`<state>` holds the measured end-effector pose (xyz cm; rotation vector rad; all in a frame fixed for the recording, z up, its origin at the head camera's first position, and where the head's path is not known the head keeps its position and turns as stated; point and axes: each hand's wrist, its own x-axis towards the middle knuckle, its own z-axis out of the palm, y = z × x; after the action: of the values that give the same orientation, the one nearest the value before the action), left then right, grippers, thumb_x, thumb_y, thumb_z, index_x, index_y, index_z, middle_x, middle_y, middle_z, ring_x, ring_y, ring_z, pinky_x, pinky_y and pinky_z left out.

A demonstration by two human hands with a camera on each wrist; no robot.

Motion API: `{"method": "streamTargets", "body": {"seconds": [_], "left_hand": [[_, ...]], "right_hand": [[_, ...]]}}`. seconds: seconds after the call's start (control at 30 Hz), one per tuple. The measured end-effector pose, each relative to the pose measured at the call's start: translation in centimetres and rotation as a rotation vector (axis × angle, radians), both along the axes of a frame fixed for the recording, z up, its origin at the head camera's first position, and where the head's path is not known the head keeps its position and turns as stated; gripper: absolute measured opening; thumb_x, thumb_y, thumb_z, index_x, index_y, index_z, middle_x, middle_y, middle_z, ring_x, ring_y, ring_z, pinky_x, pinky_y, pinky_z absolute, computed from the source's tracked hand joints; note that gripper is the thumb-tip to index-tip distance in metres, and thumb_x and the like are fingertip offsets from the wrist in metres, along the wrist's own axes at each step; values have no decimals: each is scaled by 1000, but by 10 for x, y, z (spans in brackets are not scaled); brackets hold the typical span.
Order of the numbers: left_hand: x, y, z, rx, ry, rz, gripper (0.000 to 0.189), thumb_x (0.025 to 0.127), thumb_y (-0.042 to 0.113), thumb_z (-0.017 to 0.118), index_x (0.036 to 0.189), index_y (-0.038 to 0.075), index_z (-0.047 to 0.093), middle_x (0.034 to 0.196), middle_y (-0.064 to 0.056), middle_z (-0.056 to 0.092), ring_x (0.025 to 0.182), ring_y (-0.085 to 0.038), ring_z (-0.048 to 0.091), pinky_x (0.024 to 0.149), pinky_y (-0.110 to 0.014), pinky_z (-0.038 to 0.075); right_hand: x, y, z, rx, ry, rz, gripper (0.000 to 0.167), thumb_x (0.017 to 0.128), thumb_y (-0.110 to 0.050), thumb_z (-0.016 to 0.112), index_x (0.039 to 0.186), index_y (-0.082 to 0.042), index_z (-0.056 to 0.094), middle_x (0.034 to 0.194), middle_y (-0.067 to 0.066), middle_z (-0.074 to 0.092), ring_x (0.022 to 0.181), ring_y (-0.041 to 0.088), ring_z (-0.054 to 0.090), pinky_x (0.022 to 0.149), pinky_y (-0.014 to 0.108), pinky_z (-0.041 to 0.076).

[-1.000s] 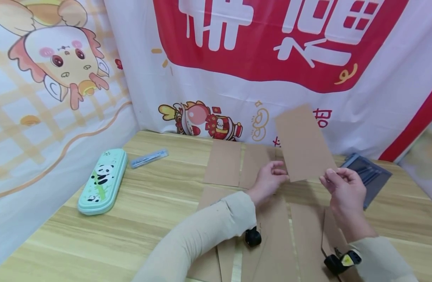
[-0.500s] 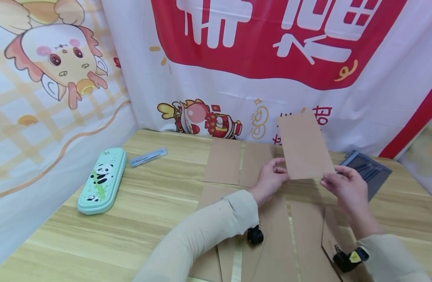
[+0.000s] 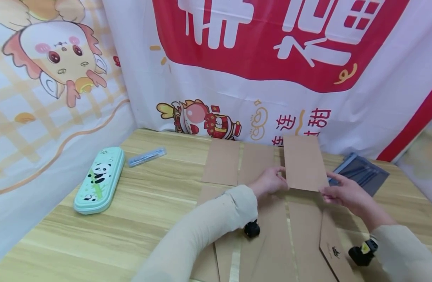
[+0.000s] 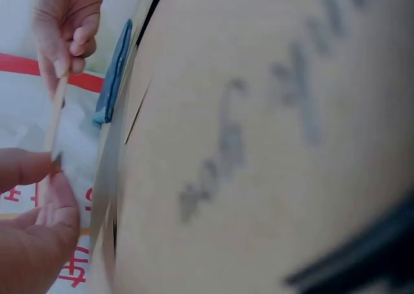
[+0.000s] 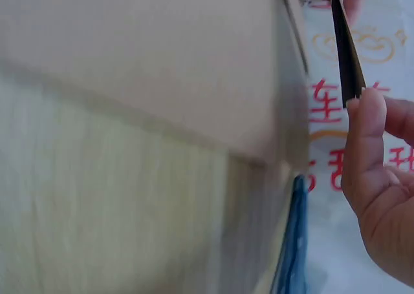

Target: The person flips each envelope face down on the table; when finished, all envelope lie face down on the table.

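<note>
A thin brown kraft-cover notebook is held between both hands at the back of the table, its near edge raised. My left hand pinches its near left corner. At the near right corner my right hand pinches it between thumb and fingers. The right wrist view shows the notebook's dark edge above the right thumb. Beneath and around the hands lie more brown kraft pieces, such as a back left one and a near right one with a small black print.
A mint panda pencil case lies at the left, beside a clear slim case of blue items. Behind the right hand is a dark blue translucent pouch with pens inside. A printed cloth hangs behind the table.
The notebook has come down from a raised, tilted position toward the table's back. Both hands have kept their grip, and the right hand has lowered and turned.
</note>
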<state>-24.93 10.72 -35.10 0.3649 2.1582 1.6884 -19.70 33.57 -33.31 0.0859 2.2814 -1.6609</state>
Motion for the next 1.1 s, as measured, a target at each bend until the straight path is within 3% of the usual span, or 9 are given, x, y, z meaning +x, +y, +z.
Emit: {"method": "streamTargets", "body": {"seconds": [0.1,0.27,0.4,0.5,0.6,0.93,1.1], "left_hand": [[2,-1,-1,-13,-59,-21,72,74,-12,62,139,12,41,66,-5,56,54,-14,47,52,-23,41],[2,4,-4,-36,-82,-27,72,75,-11,62,140,11,40,63,-5,54,50,-12,44,50,-22,40],[-1,6,-7,-28,-103,-24,72,73,-11,64,139,8,41,96,-11,62,55,-12,49,55,-22,45],[-3,6,-10,-44,-121,-41,71,74,-8,66,139,5,40,127,-14,54,66,-15,58,65,-24,51],[-2,7,-9,-71,-128,-63,70,76,-4,67,139,5,39,137,-15,46,76,-18,63,73,-25,53],[5,6,-4,-84,-107,-83,70,77,-1,68,140,5,39,138,-15,45,70,-13,61,72,-20,52],[6,3,-1,-141,-92,-89,71,78,2,69,141,8,37,137,-14,46,66,-12,59,77,-21,49]], "right_hand": [[-5,3,-8,-2,-32,20,84,92,-7,54,145,-1,-10,84,0,66,72,9,62,70,26,56],[-7,9,-17,-14,-48,47,83,92,-7,53,144,2,-11,85,-1,66,72,7,62,70,24,56],[-10,10,-19,-15,-54,50,82,92,-7,53,145,3,-8,83,-2,66,73,6,62,70,23,55],[-12,10,-20,-10,-61,48,80,92,-6,53,145,4,-6,82,-2,65,72,6,62,69,23,55],[-12,11,-20,7,-69,42,79,92,-5,53,144,6,-5,82,-2,65,70,6,62,67,23,56],[-13,11,-21,116,-103,19,81,91,-13,57,146,3,-1,69,-2,63,56,6,58,55,22,53],[-12,9,-19,182,-101,27,82,91,-17,58,146,3,1,67,-1,63,55,6,58,53,23,53]]}}
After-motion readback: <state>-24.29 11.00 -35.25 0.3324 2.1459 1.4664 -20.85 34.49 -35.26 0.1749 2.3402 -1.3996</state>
